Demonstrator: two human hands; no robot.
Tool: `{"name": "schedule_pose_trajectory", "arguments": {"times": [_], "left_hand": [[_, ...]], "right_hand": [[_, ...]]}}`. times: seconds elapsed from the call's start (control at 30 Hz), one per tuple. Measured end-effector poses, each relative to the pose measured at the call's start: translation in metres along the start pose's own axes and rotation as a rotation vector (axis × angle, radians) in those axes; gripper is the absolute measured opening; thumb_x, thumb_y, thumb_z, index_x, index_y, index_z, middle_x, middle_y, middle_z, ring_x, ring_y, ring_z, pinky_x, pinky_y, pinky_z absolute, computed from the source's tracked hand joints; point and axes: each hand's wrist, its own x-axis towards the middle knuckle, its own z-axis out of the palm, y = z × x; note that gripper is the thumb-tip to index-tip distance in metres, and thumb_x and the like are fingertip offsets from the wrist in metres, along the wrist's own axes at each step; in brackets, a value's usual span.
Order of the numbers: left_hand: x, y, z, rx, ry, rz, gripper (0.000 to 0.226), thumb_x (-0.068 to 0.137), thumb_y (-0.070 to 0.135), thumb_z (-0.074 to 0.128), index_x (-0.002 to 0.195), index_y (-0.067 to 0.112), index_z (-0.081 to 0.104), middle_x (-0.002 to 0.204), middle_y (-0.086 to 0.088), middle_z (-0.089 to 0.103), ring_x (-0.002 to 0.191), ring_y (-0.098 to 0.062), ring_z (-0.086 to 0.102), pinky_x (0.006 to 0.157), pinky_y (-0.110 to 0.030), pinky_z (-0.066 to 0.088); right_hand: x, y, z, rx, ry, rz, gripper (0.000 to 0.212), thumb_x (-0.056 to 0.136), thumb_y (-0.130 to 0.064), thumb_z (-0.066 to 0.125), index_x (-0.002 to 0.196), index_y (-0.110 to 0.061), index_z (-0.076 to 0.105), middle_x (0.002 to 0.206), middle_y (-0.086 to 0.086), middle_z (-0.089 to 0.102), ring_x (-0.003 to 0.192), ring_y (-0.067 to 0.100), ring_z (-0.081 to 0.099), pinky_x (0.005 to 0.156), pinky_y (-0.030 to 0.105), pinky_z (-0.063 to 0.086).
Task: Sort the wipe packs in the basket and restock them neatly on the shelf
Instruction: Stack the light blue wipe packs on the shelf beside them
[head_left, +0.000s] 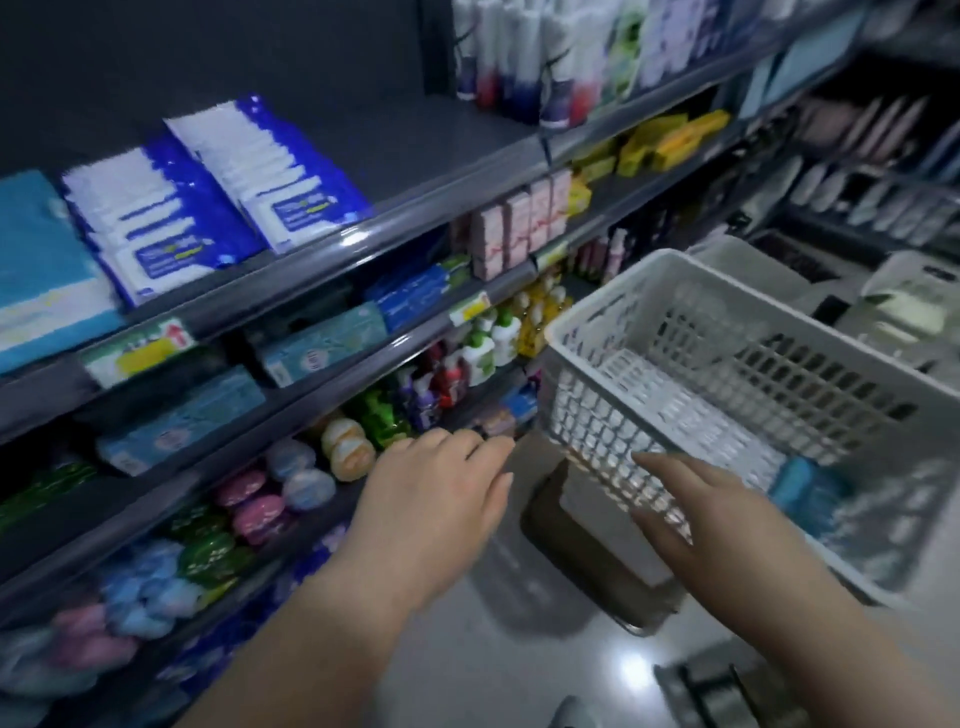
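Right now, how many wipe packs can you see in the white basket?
1: a blue pack lies inside the basket toward its near right end, just past the right hand. The blurred area beside it may hide more packs.

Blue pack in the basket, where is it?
Head view, right side: the blue pack lies inside the white basket, by its near wall, right of the right hand.

1. The basket (779, 374) to my right is white plastic lattice, seen at a tilt.
2. A light-blue wipe pack (797, 488), blurred, lies in its near end.
3. To my left, two rows of blue-and-white wipe packs (156, 228) lean back on the shelf (415, 156), with a light-blue stack (41, 270) just beside them.
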Motion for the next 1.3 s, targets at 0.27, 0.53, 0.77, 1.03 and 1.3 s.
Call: {"name": "schedule_pose_trajectory", "arguments": {"times": [0.27, 0.53, 0.77, 1.03, 1.3], "left_hand": [[0.094, 0.109, 0.031, -0.033, -0.084, 0.138, 0.037, 0.086, 0.038, 0.040, 0.106, 0.024, 0.069, 0.085, 0.006, 0.069, 0.076, -0.021, 0.066, 0.060, -0.031, 0.052], [0.176, 0.125, 0.076, -0.065, -0.202, 0.301, 0.036, 0.086, 0.035, 0.041, 0.107, 0.021, 0.067, 0.083, 0.001, 0.069, 0.075, -0.025, 0.066, 0.060, -0.039, 0.055], [0.280, 0.116, 0.128, -0.156, -0.183, 0.529, 0.040, 0.085, 0.033, 0.037, 0.103, 0.020, 0.070, 0.081, 0.002, 0.070, 0.070, -0.023, 0.066, 0.052, -0.033, 0.052], [0.345, 0.146, 0.185, -0.174, -0.287, 0.786, 0.018, 0.079, 0.025, 0.070, 0.096, 0.019, 0.071, 0.077, 0.002, 0.070, 0.067, -0.024, 0.066, 0.050, -0.034, 0.049], [0.358, 0.178, 0.226, -0.146, -0.501, 0.807, 0.039, 0.101, 0.037, 0.029, 0.137, 0.031, 0.040, 0.127, 0.008, 0.055, 0.117, -0.018, 0.049, 0.088, -0.034, 0.043]], "right_hand": [[-0.001, 0.135, -0.015, 0.016, -0.001, 0.196, 0.055, 0.094, -0.048, 0.043, 0.144, -0.037, 0.026, 0.146, -0.013, 0.037, 0.130, 0.011, 0.041, 0.100, 0.024, 0.035], [0.030, 0.183, -0.003, 0.083, -0.062, 0.383, 0.055, 0.095, -0.047, 0.041, 0.145, -0.036, 0.023, 0.148, -0.014, 0.033, 0.128, 0.009, 0.043, 0.097, 0.023, 0.037], [0.076, 0.186, 0.007, 0.114, -0.072, 0.612, 0.052, 0.095, -0.048, 0.039, 0.144, -0.038, 0.025, 0.147, -0.017, 0.032, 0.125, 0.009, 0.044, 0.096, 0.022, 0.037], [0.089, 0.192, 0.032, 0.274, -0.074, 0.862, 0.052, 0.094, -0.044, 0.046, 0.143, -0.033, 0.034, 0.153, -0.015, 0.023, 0.138, 0.007, 0.029, 0.108, 0.023, 0.027], [0.162, 0.281, 0.075, 0.644, -0.026, 1.002, 0.061, 0.093, -0.035, 0.053, 0.146, -0.016, 0.029, 0.154, 0.003, 0.023, 0.141, 0.017, 0.023, 0.111, 0.026, 0.021]]}}
